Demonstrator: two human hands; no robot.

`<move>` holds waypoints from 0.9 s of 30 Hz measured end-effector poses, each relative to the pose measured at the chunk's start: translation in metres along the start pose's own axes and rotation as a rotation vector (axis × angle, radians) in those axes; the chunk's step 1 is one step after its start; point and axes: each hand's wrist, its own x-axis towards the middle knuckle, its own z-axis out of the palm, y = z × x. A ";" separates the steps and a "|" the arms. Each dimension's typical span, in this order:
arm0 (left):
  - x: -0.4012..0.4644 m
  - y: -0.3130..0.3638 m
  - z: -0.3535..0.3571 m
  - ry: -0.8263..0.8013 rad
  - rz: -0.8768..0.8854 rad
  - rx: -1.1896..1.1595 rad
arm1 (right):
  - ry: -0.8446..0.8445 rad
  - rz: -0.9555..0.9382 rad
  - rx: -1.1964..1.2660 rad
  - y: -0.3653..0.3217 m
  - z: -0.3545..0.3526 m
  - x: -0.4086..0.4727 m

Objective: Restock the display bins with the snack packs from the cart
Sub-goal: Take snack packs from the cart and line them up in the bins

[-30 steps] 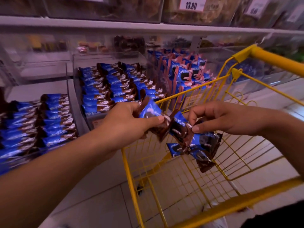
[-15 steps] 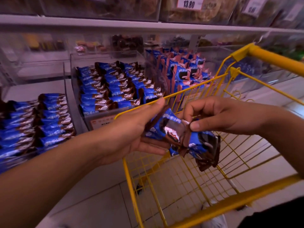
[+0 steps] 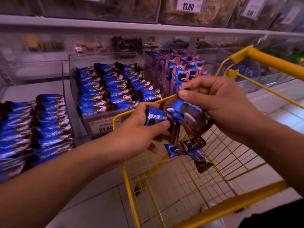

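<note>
Cookie snack packs: bunch gripped by curled fingers of left hand and right hand, above yellow cart.

A white lower shelf carries clear display bins. The middle bin holds rows of blue-and-brown snack packs and bears a price tag on its front. Left of it lies another bin's stack; right of it, upright blue-and-pink packs.
</note>
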 end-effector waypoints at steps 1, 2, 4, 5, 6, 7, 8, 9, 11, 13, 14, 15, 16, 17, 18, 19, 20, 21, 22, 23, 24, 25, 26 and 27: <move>-0.001 0.001 0.003 0.009 -0.050 -0.096 | 0.046 -0.045 -0.017 0.000 0.006 -0.001; -0.001 0.002 0.005 0.016 -0.104 -0.198 | 0.083 -0.098 -0.064 0.000 0.012 -0.002; -0.004 0.002 0.007 0.005 -0.193 -0.359 | 0.140 -0.171 -0.143 0.001 0.022 -0.002; -0.006 0.002 0.007 -0.023 -0.213 -0.409 | 0.163 -0.178 -0.151 0.002 0.025 -0.001; -0.008 0.002 0.007 -0.065 -0.216 -0.436 | 0.179 -0.168 -0.142 0.002 0.028 -0.001; -0.009 0.003 0.007 -0.107 -0.208 -0.443 | 0.184 -0.149 -0.117 0.002 0.030 -0.001; -0.011 0.003 0.007 -0.143 -0.190 -0.430 | 0.177 -0.126 -0.086 0.003 0.032 -0.002; -0.012 0.003 0.007 -0.161 -0.166 -0.402 | 0.167 -0.110 -0.061 0.005 0.034 -0.003; -0.013 0.001 0.010 -0.136 -0.102 -0.340 | 0.161 -0.111 -0.049 0.008 0.039 -0.005; -0.014 -0.003 0.013 -0.093 -0.059 -0.310 | 0.192 -0.118 -0.034 0.010 0.042 -0.004; -0.014 -0.004 0.015 -0.085 -0.043 -0.320 | 0.219 -0.114 -0.003 0.009 0.043 -0.004; -0.014 -0.005 0.016 -0.076 -0.019 -0.338 | 0.249 -0.101 0.035 0.007 0.043 -0.003; -0.013 -0.006 0.016 -0.063 0.023 -0.341 | 0.280 -0.086 0.052 0.004 0.042 -0.001; -0.012 -0.006 0.015 -0.035 0.078 -0.314 | 0.301 -0.068 0.054 0.002 0.040 0.000; -0.011 -0.007 0.013 0.000 0.143 -0.260 | 0.284 -0.030 0.047 -0.001 0.038 0.003; -0.010 -0.007 0.010 0.040 0.210 -0.199 | 0.211 0.026 0.046 -0.002 0.034 0.005; -0.009 -0.007 0.007 0.078 0.270 -0.146 | 0.083 0.088 0.047 -0.003 0.029 0.005; -0.009 -0.006 0.004 0.110 0.320 -0.114 | -0.067 0.135 0.028 -0.004 0.025 0.004; -0.009 -0.005 0.001 0.128 0.370 -0.095 | -0.225 0.142 0.010 -0.004 0.019 0.000; -0.010 -0.004 -0.001 0.133 0.417 -0.074 | -0.357 0.122 0.002 -0.003 0.015 -0.005; -0.011 -0.002 -0.003 0.127 0.458 -0.045 | -0.436 0.089 0.000 -0.002 0.012 -0.010; -0.013 -0.002 -0.005 0.117 0.483 -0.017 | -0.445 0.070 0.003 -0.001 0.012 -0.013; -0.015 -0.001 -0.006 0.108 0.499 -0.001 | -0.411 0.064 0.004 -0.002 0.012 -0.015; -0.017 -0.001 -0.007 0.099 0.509 0.007 | -0.374 0.055 0.007 -0.004 0.014 -0.017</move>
